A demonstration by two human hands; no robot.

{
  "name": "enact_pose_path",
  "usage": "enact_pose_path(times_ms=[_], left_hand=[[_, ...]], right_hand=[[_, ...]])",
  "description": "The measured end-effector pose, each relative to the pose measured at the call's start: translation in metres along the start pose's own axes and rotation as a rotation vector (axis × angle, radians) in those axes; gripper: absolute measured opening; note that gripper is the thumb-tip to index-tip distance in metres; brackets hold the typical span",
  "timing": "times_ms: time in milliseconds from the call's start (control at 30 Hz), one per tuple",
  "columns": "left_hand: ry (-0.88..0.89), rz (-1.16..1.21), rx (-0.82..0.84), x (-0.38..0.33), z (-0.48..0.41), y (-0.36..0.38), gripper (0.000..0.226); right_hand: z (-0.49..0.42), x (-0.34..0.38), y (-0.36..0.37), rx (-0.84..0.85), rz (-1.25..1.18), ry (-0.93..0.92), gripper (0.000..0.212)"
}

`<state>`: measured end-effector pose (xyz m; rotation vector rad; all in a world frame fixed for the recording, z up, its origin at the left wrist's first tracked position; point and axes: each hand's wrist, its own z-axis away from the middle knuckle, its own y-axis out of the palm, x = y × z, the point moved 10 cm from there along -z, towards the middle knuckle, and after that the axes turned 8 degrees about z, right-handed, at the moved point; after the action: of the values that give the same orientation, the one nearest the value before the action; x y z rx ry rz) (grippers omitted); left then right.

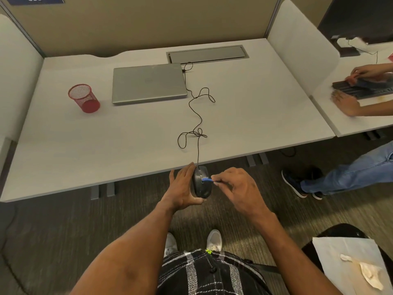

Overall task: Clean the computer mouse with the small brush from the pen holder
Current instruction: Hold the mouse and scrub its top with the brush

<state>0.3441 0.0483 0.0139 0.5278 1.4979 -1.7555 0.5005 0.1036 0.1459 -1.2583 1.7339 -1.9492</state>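
The mouse (pixel 201 186) hangs just off the near edge of the tabletop (pixel 85 145), clasped between the fingers and thumb of the left hand (pixel 182 188). The right hand (pixel 236 186) has its fingers pinching the small blue brush (pixel 206 179), with the bristles on the mouse's top. Short, light strokes along the seams would likely serve best — mouse steady, cable (pixel 197 116) slack. One mouse, one brush, one red pen holder (pixel 84 98), one closed laptop (pixel 148 83).

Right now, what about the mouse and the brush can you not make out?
Head view:
- brush: handle hidden in the right hand; only the blue tip shows.
- mouse: left side covered by the left hand.
- Bristle contact: too small to tell.
- pen holder: contents unclear through mesh.
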Motion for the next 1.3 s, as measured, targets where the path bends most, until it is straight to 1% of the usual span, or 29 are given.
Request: enact_pose_path(times_ms=[67, 167, 233, 300, 367, 467, 567, 667, 767, 867, 1000, 1133, 1300], left_hand=[[0.003, 0.004, -0.005, -0.002, 0.0, 0.0, 0.131], [0.006, -0.007, -0.007, -0.002, 0.0, 0.0, 0.132], [0.003, -0.012, 0.005, -0.001, 0.001, 0.001, 0.133], [0.003, -0.011, 0.008, -0.001, 0.002, 0.003, 0.133], [0.002, -0.008, 0.011, 0.0, 0.002, 0.005, 0.133], [0.001, -0.001, 0.008, 0.0, 0.001, 0.007, 0.131], [0.009, 0.003, 0.006, 0.0, -0.001, 0.007, 0.132], [0.003, 0.004, 0.016, 0.002, -0.001, 0.008, 0.134], [0.005, 0.001, 0.017, 0.002, -0.002, 0.008, 0.134], [0.016, 0.001, 0.023, -0.001, -0.002, 0.009, 0.133], [0.019, -0.004, 0.027, -0.004, -0.004, 0.011, 0.131], [0.019, -0.005, 0.023, -0.005, -0.004, 0.012, 0.131], [0.016, -0.017, 0.03, -0.002, -0.004, 0.01, 0.131]], right_hand=[[0.005, -0.001, 0.003, 0.002, 0.015, -0.004, 0.027], [0.016, 0.002, 0.01, 0.044, 0.01, -0.033, 0.021], [0.022, 0.002, 0.013, 0.067, -0.035, -0.019, 0.02], [0.025, 0.0, 0.011, 0.043, -0.096, 0.012, 0.023], [0.024, -0.004, 0.007, -0.018, -0.128, 0.04, 0.024], [0.024, -0.005, 0.005, -0.065, -0.1, 0.056, 0.027], [0.028, 0.006, 0.013, -0.005, -0.055, 0.004, 0.022], [0.032, 0.007, 0.02, 0.043, -0.134, 0.029, 0.02], [0.026, -0.003, 0.009, -0.06, -0.258, 0.135, 0.012], [0.017, -0.016, 0.0, -0.157, -0.304, 0.239, 0.011], [0.003, -0.019, 0.001, -0.168, -0.254, 0.245, 0.015], [-0.002, -0.016, 0.0, -0.175, -0.191, 0.226, 0.029], [-0.004, -0.018, 0.009, -0.075, -0.177, 0.242, 0.02]])
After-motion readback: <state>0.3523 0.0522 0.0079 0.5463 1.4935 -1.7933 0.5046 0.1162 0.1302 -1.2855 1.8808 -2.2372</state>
